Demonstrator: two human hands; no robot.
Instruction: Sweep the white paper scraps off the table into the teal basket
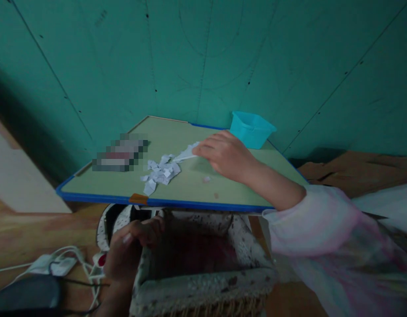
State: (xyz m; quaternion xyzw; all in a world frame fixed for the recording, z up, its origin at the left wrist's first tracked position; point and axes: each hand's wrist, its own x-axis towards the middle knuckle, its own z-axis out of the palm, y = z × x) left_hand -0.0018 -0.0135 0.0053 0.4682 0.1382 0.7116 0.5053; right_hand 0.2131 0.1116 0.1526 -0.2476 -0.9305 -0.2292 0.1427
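Observation:
Over the small table [101, 185], my right hand [225, 154] pinches a white piece of paper [188, 152] between thumb and fingers. The paper's left end reaches a loose heap of torn paper scraps [162, 171] on the tabletop. Below the table's front edge, my left hand [132, 242] is closed around the left rim of a cloth-lined wicker basket [203, 281]. The basket's dark inside faces up, and what lies in it is hard to make out.
A turquoise plastic bin [251, 130] stands at the table's back right, by the green wall [203, 57]. A blurred-out flat item [122, 155] lies at the left. White cables with a power strip [49, 264] are on the floor; cardboard [362, 169] is at the right.

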